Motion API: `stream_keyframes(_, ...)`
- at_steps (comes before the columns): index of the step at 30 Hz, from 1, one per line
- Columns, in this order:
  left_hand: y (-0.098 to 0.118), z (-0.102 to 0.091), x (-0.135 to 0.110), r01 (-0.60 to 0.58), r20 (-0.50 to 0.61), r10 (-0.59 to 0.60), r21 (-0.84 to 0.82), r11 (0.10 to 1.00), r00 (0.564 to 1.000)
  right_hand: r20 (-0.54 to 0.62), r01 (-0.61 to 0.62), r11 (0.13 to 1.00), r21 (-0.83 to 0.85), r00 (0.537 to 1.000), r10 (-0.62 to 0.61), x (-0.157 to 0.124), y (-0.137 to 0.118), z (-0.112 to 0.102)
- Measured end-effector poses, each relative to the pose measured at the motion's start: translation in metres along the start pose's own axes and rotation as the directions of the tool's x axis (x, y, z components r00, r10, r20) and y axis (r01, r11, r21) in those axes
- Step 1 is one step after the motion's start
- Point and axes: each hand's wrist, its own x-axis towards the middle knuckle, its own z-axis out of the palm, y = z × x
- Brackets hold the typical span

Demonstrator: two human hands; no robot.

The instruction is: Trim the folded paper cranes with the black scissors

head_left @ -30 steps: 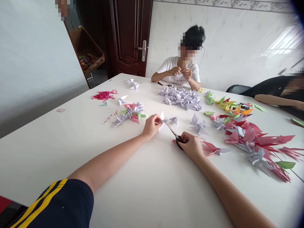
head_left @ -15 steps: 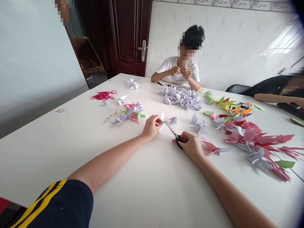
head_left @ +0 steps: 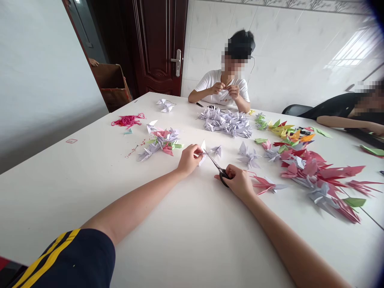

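My left hand (head_left: 189,159) is closed, its fingertips pinching a white origami paper crane (head_left: 203,147) just above the table. The black-handled scissors (head_left: 223,176) are in my right hand (head_left: 240,182), fingers wrapped round the handles. Their blades point left and their tips reach my left fingertips at the paper; what exactly lies between the blades is too small to tell. Another white crane (head_left: 217,151) stands just right of the held one. A larger white folded crane (head_left: 249,155) lies beyond my right hand, and a red one (head_left: 265,185) beside it.
Across the white table (head_left: 90,176), a person in white (head_left: 222,82) handles something small behind a pile of white cranes (head_left: 228,122). Coloured cranes (head_left: 312,164) spread over the right side. Left are mixed cranes (head_left: 163,140) and pink string (head_left: 128,120). Another person's arm (head_left: 345,122) rests far right.
The view has shifted slightly. My hands, the crane and the scissors keep nearly the same positions. In the doorway, a hand now shows at the cardboard box, which has changed position.
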Motion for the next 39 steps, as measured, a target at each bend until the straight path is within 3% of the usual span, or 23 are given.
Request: stream_keyframes(39, 0.0024, -0.0025, -0.0006, 0.037, -0.008, -0.036, 0.006, 0.999, 0.999, -0.002, -0.011, 1.0, -0.014, 1.0, 0.011, 0.0, -0.0047, -0.0012)
